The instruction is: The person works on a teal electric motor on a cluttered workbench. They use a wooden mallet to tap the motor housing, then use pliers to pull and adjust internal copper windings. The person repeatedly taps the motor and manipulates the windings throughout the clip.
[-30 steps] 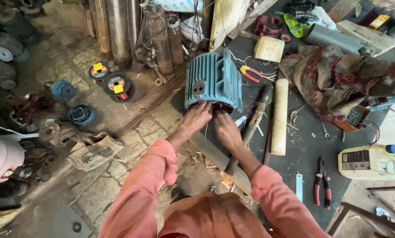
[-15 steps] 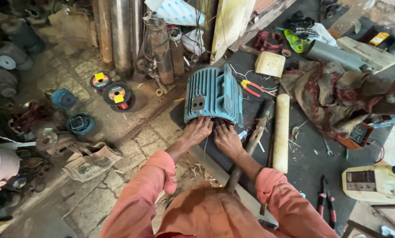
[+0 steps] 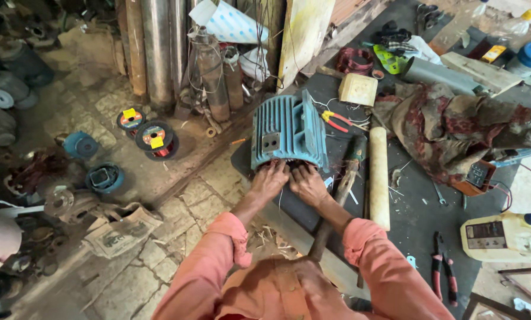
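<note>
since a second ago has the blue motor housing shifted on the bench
No. The blue motor housing sits just left of the red pliers, as earlier; only the camera moved.

- You are in a motor repair workshop: a blue ribbed motor housing (image 3: 289, 133) lies on the dark surface (image 3: 419, 213).
- Pliers (image 3: 336, 120), wire spools (image 3: 156, 139) and rusty pipes (image 3: 159, 53) are around you.
- The floor is paved with stone (image 3: 129, 278).

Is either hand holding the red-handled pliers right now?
No. Both the left hand and right hand rest on the open end of the blue motor housing; the red-handled pliers lie apart on the bench.
</note>
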